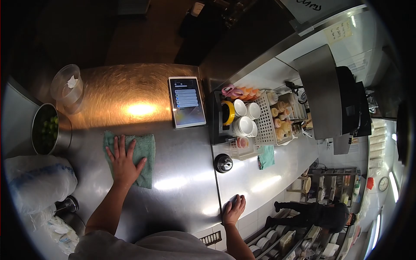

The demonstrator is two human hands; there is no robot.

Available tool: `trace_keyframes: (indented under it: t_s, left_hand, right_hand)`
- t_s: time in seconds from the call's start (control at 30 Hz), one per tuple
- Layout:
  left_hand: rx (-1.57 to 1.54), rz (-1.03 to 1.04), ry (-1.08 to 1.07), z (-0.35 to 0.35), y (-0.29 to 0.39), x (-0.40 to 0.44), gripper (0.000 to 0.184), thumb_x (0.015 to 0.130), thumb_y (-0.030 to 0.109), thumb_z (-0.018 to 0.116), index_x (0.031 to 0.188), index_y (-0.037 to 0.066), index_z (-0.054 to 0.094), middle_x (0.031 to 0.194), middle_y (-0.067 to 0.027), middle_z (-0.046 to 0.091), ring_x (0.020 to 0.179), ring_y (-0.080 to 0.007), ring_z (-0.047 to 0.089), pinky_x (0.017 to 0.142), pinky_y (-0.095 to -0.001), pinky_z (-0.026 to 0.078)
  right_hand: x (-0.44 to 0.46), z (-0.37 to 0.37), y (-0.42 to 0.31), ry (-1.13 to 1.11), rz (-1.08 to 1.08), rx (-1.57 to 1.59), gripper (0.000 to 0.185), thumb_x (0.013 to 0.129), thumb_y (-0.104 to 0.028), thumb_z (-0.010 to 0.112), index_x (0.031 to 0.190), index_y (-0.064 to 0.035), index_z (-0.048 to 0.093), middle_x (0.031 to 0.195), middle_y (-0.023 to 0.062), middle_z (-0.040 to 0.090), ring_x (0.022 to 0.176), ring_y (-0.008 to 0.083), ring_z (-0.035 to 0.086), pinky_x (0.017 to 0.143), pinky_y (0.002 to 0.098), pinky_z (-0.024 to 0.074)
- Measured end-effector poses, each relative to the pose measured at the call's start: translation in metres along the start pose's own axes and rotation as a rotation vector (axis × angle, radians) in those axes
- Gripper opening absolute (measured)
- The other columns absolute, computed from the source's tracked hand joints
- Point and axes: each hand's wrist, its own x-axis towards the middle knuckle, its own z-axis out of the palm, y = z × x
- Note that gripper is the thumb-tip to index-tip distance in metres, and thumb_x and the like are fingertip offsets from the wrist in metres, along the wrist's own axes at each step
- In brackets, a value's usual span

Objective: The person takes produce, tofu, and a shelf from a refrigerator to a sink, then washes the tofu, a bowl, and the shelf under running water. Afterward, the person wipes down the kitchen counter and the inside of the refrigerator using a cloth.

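Observation:
My left hand (124,161) lies flat with its fingers spread on a green cloth (145,149), which rests on the steel counter (182,164). Nearer the counter's front edge, my right hand (234,209) rests on the metal surface, its fingers slightly apart and nothing seen in it. A tablet (187,102) with a lit screen lies beyond the cloth, to its right. Between the tablet and my right hand stands a round black and silver bell-like object (223,163).
A metal pot (64,128) of green items, a clear plastic container (67,84) and plastic-wrapped goods (41,177) are at the left. White bowls (245,125), a perforated basket (265,121) and another green cloth (266,157) are right. A person (323,216) stands by shelves.

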Motion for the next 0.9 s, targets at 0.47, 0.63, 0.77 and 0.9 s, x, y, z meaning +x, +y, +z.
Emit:
trace_keyframes:
  t_s: [0.47,0.63,0.77,0.9]
  left_hand:
    - [0.012,-0.003,0.07,0.011,-0.005,0.021,0.059,0.082,0.045,0.057,0.13,0.014,0.044,0.143,-0.0131,0.029,0.137,-0.0322,0.017,0.108,-0.0606,0.005]
    - [0.045,-0.031,0.091,0.017,-0.004,0.041,0.061,0.082,0.048,0.054,0.133,0.015,0.042,0.144,-0.0127,0.029,0.137,-0.0305,0.017,0.109,-0.059,0.006]
    - [0.054,-0.058,0.148,0.024,0.004,0.011,0.065,0.082,0.05,0.053,0.135,0.015,0.04,0.146,-0.013,0.026,0.137,-0.031,0.016,0.109,-0.0581,0.005]
    - [0.025,0.054,0.028,0.024,0.036,-0.11,0.069,0.079,0.052,0.055,0.136,0.015,0.04,0.146,-0.0146,0.024,0.138,-0.0331,0.014,0.109,-0.0579,0.003]
  right_hand:
    - [-0.003,-0.001,0.003,0.016,-0.006,0.036,0.051,0.084,-0.024,0.053,0.129,-0.0024,0.042,0.137,0.0223,0.033,0.126,0.0402,0.029,0.106,0.0493,0.0229]
    - [-0.008,-0.004,0.006,0.061,-0.021,0.068,0.049,0.084,-0.021,0.055,0.127,-0.0028,0.043,0.136,0.0209,0.035,0.126,0.0388,0.029,0.106,0.0487,0.0224]
    - [-0.013,-0.003,0.013,0.114,-0.052,0.073,0.048,0.083,-0.022,0.055,0.127,-0.0031,0.044,0.134,0.0207,0.038,0.125,0.0379,0.031,0.106,0.0479,0.0229]
    - [-0.021,0.001,0.021,0.173,-0.081,0.082,0.048,0.083,-0.023,0.055,0.126,-0.003,0.045,0.134,0.0203,0.038,0.125,0.0369,0.032,0.105,0.0477,0.023]
